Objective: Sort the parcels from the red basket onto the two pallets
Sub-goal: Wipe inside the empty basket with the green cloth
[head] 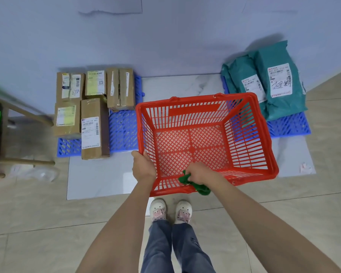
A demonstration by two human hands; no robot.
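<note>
My left hand [143,166] grips the near-left rim of the empty red basket [250,134], my right hand [200,173] clutches a green cloth [195,184] inside it, between both blue pallets; tilting it carelessly could knock the stacked teal mailer bags [274,83].

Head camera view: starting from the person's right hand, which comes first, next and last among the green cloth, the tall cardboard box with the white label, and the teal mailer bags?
1. green cloth: gripped in the right hand itself, at the red basket's near rim.
2. tall cardboard box: to the left, at the front of the left pallet.
3. teal mailer bags: far right, on the right pallet by the wall.
</note>
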